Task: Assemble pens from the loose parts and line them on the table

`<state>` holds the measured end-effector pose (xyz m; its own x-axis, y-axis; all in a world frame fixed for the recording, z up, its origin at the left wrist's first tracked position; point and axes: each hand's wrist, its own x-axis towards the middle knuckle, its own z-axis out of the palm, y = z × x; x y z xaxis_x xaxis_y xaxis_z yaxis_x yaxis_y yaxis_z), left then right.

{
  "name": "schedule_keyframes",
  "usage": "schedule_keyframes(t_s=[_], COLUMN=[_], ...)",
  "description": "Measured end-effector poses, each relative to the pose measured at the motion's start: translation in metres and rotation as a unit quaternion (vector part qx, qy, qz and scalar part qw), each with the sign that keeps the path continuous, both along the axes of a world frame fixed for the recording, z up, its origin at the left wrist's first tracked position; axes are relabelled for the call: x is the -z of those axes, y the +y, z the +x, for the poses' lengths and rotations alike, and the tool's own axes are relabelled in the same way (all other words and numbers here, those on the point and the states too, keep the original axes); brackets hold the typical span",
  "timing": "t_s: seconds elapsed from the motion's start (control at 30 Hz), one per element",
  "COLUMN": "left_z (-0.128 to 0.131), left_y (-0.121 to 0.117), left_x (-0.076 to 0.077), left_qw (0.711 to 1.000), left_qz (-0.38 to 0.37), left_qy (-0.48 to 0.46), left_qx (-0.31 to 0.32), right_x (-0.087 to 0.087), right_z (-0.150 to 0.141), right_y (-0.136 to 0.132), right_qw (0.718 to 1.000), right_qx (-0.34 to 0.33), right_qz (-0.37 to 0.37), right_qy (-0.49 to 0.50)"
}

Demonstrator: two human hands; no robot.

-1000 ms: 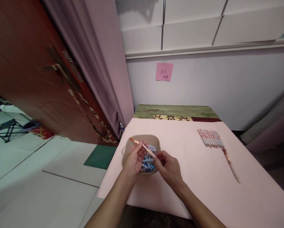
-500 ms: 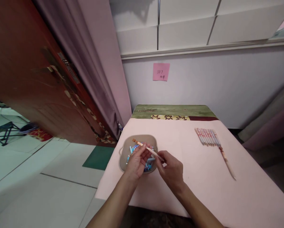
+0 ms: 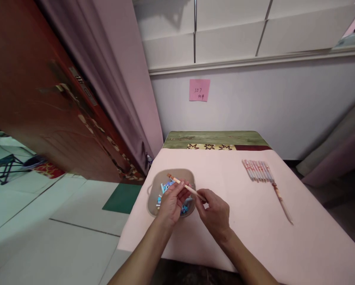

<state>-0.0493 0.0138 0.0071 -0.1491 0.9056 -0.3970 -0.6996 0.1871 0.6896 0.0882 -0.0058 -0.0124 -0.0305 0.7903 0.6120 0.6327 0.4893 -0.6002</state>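
Observation:
A thin white pencil (image 3: 184,185) with an orange-brown end is held slanted above a beige tray (image 3: 154,187). My left hand (image 3: 172,202) curls its fingers round the pencil's middle. My right hand (image 3: 214,213) pinches the pencil's lower right end. Both hands hover over the tray, which holds several small blue and white pieces (image 3: 163,189). Part of the tray's contents is hidden behind my left hand.
The tray sits near the left edge of a table covered with a pink cloth (image 3: 248,221). A row of several pencils (image 3: 258,171) lies at the far right, one single pencil (image 3: 282,203) just below it. A wall with a pink note (image 3: 199,90) stands behind; a door (image 3: 32,91) and curtain (image 3: 106,71) are at left.
The camera drifted slightly, so everything shifted left in view. My right hand slid from beside the tray's contents to the pencil's lower end. The left hand kept its hold.

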Motion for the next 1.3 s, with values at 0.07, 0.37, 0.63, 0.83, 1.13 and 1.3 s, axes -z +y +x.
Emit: schedule_keyframes(t_s=[0.07,0.37,0.63,0.83,1.13,1.3], left_z=[0.002,0.008,0.01,0.006,0.001,0.001], left_y=[-0.001,-0.001,-0.002,-0.003,-0.008,-0.006], left_x=[0.001,-0.003,0.007,0.007,-0.004,-0.004], left_qw=[1.0,1.0,0.997,0.998,0.997,0.998], left_qz=[0.006,0.019,0.054,0.037,0.014,0.039], left_qy=[0.004,0.005,0.053,0.038,0.066,0.055], left_qx=[0.003,0.014,-0.025,-0.031,0.029,0.006], right_x=[0.001,0.001,0.006,0.003,0.006,0.01], right_z=[0.001,0.003,0.0,-0.005,-0.006,-0.007], right_y=[0.0,-0.001,0.002,-0.008,-0.004,-0.004], right_qw=[1.0,0.981,0.946,0.956,0.89,0.898], right_qx=[0.001,-0.033,-0.089,-0.071,-0.133,-0.135], right_qz=[0.009,-0.175,-0.272,-0.243,-0.352,-0.324], right_qy=[-0.001,0.079,0.154,0.146,0.257,0.264])
